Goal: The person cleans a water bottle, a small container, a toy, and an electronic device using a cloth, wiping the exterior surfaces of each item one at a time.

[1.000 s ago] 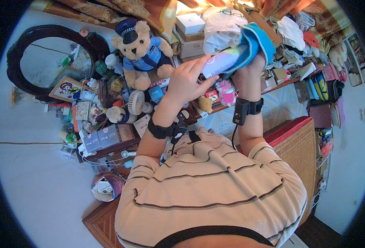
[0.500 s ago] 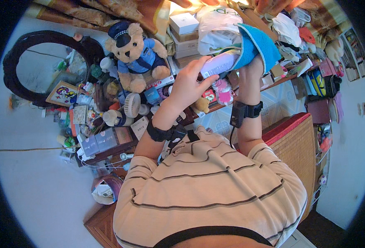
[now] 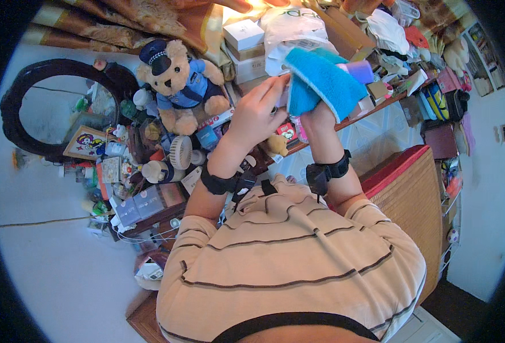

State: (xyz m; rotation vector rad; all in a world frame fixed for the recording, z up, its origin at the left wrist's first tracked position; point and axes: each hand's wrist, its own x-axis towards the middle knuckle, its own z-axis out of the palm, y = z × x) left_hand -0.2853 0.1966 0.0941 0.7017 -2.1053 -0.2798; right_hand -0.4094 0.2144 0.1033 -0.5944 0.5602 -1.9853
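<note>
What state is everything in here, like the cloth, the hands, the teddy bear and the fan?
Blue cloth: folded around the container
Purple container: mostly covered, one end sticking out
Left hand: gripping the container's other end
Right hand: holding the cloth
Teddy bear: sitting, cap on
White box: closed, atop a stack
Fan: running or off, can't tell
</note>
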